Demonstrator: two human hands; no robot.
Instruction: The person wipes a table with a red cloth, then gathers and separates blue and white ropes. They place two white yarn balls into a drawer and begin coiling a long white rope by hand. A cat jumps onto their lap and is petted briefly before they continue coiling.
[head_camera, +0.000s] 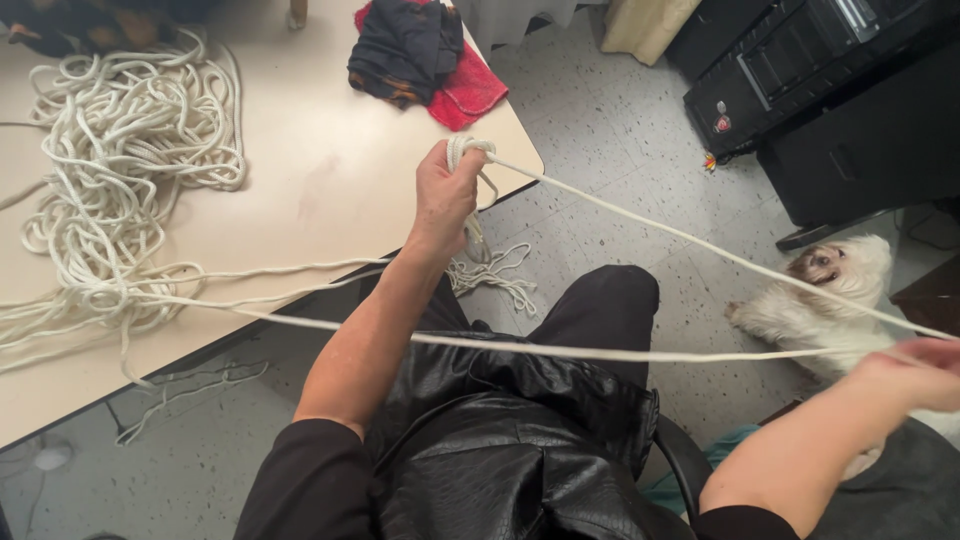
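Black lap (500, 440) lowest in view, left hand (445, 195) past the desk's (330, 190) right edge, grip closed on rope (620, 215) coils, rope taut to blurred right hand (915, 370), grip unclear, loose rope pile (120, 170) at desk's left, cloths (420, 55) at far corner, white dog (825, 295) on floor

Left hand (445, 195) up w/ white rope (640, 222) looped around the fist, taut strand running to right hand (915, 372) far right, blurry. Big tangled rope pile (120, 170) on beige table (330, 190), black + red cloths (420, 55) at far edge. Fluffy white dog (825, 295) on speckled floor (620, 140), black cabinet (850, 110) behind it.
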